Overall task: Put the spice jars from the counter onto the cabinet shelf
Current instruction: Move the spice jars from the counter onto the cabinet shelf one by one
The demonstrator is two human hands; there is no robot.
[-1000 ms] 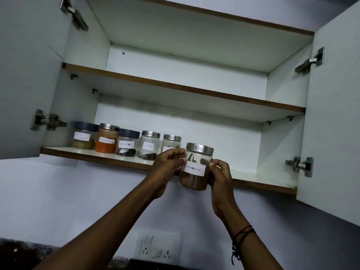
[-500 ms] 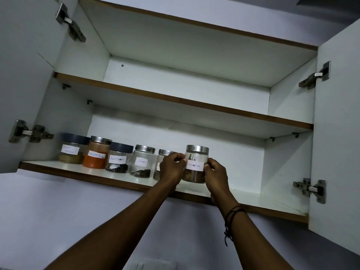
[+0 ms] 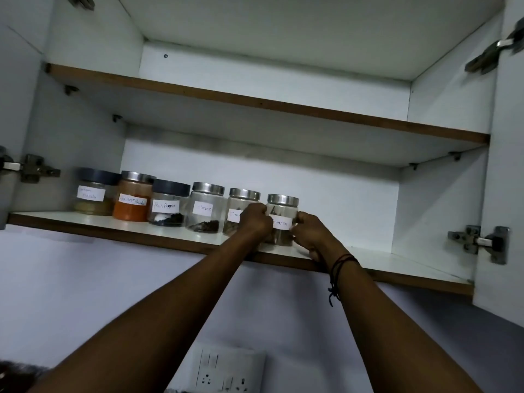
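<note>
Nearest, the left hand [image 3: 255, 221] and right hand [image 3: 309, 235] had their fingers curled round the sixth jar [image 3: 282, 219], brown powder inside, standing on the lower shelf [image 3: 85, 219] at the row's right end. This looked like the placing step; next both hands would need to let go cleanly. Leftward stood five jars: a half-hidden one [image 3: 241, 211], cloves [image 3: 205, 208], black pepper [image 3: 168, 204], orange powder [image 3: 133, 199], tan powder [image 3: 93, 195].

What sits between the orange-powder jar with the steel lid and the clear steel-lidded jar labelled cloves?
In the head view, one jar: the dark-lidded clear jar labelled black pepper stands between the orange-powder jar and the cloves jar.
</note>
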